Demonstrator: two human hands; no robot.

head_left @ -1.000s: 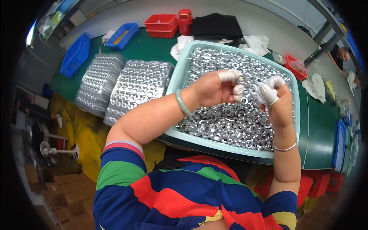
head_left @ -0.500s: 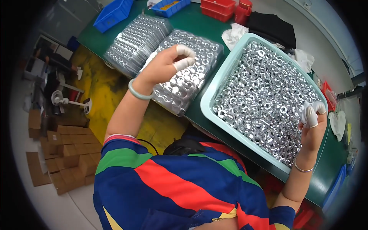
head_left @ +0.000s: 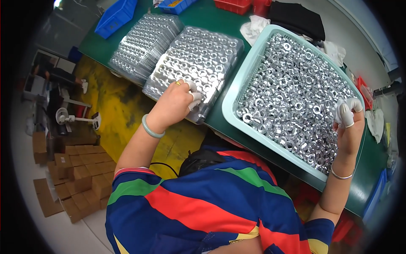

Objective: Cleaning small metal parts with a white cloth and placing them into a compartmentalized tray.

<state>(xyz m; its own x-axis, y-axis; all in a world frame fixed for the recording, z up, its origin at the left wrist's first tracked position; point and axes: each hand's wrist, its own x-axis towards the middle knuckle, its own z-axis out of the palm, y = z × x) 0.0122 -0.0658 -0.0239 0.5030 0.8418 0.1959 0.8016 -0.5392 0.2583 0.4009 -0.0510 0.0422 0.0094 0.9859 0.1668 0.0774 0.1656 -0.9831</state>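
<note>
A workshop: a tub [head_left: 275, 146] of metal rings [head_left: 296, 97] sits at the near edge of a green workbench [head_left: 203, 17]; cartons [head_left: 80, 186] stand leftward.

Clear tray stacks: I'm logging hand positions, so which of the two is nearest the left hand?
The right stack, beside the pale green basket. The left hand is at its near edge, whereas the left stack lies farther from it.

Bright, fairly even light is cast over the pale green basket [head_left: 275, 146]. Sharp glints are thrown by the metal nuts [head_left: 292, 97] inside it; white glare is spread across the clear trays [head_left: 198, 63] left of it. Beyond it, the wall [head_left: 355, 34] is visibly bowed.
</note>
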